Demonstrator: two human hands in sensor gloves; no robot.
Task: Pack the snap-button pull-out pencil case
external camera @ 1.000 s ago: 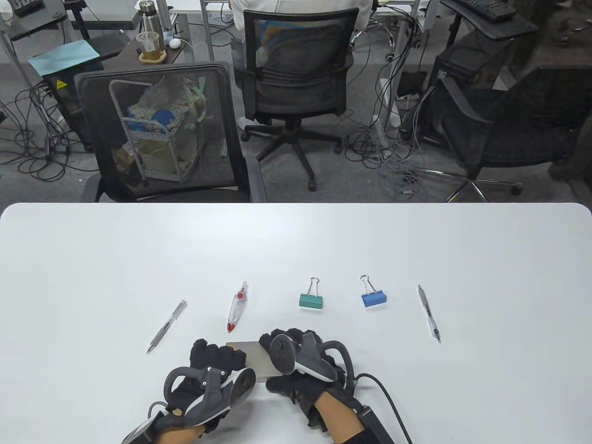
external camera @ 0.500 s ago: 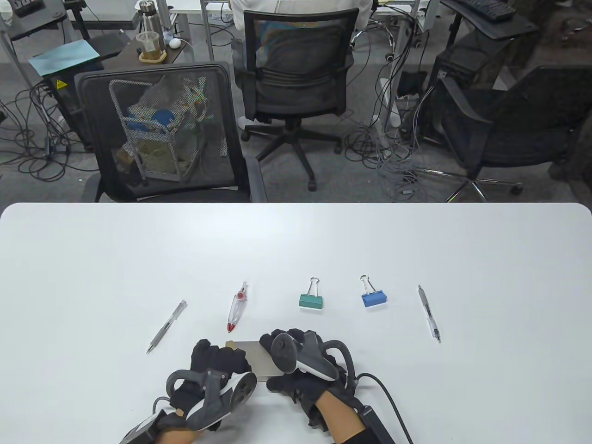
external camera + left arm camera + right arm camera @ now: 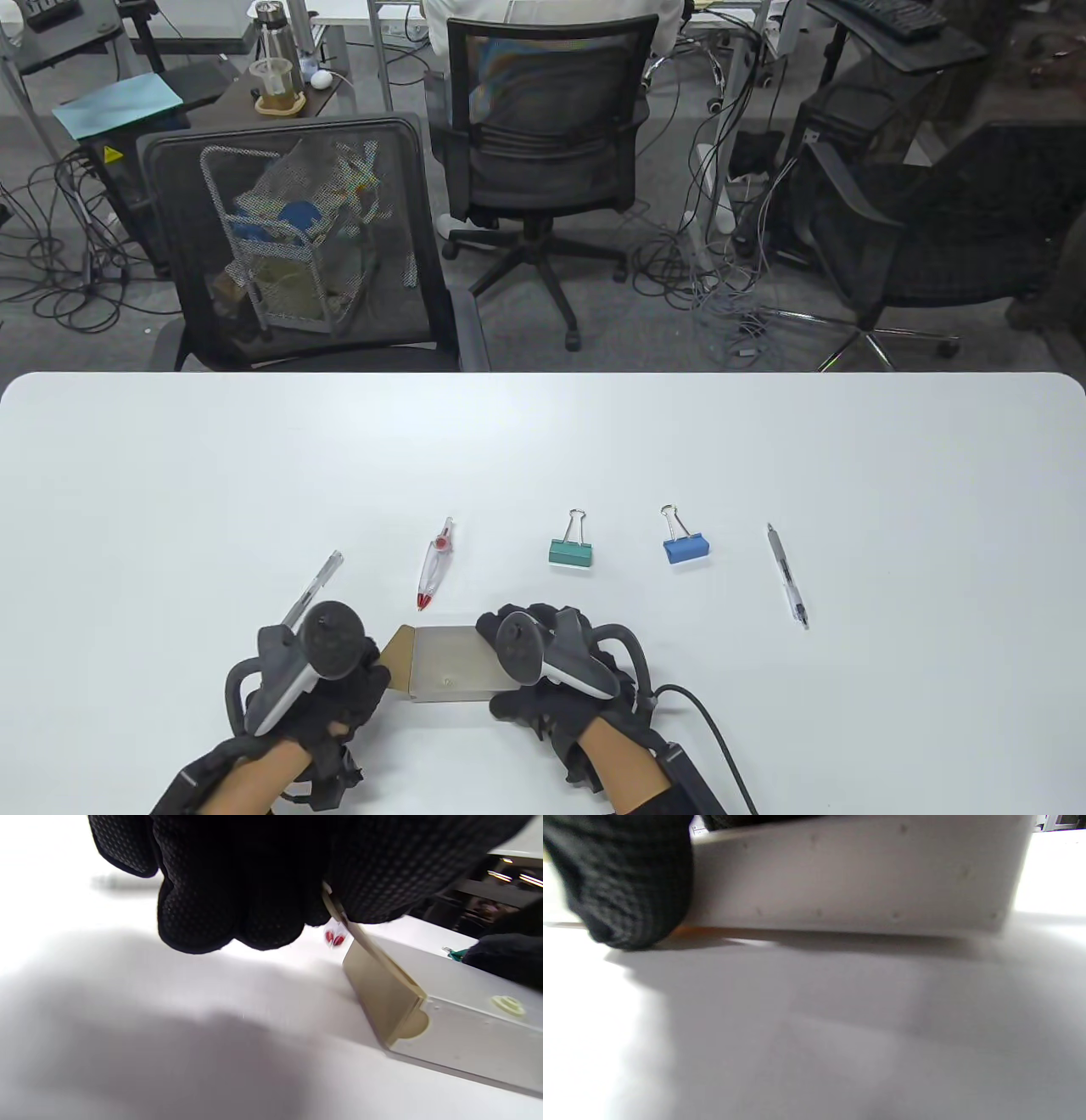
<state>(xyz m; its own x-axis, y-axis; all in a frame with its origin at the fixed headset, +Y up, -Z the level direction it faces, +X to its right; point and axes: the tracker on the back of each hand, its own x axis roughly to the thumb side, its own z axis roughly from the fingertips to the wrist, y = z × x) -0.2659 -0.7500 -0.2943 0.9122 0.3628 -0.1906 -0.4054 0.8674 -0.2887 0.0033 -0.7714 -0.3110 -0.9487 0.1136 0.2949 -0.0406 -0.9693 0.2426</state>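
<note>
White table [image 3: 543,441], office chairs beyond far edge. Pencil case [image 3: 454,666] near front edge, centre, flat on surface. Left hand [image 3: 327,688] pinching tan flap [image 3: 369,946] at case's left end, flap lifted off snap stud [image 3: 507,1004]. Right hand [image 3: 551,671] clamped on case's right end, pinning it down. Advice: keep right hand firm, pull flap leftward, low and straight, so inner tray slides without tilting. Two pens, correction tape, green and blue binder clips waiting farther out.
</note>
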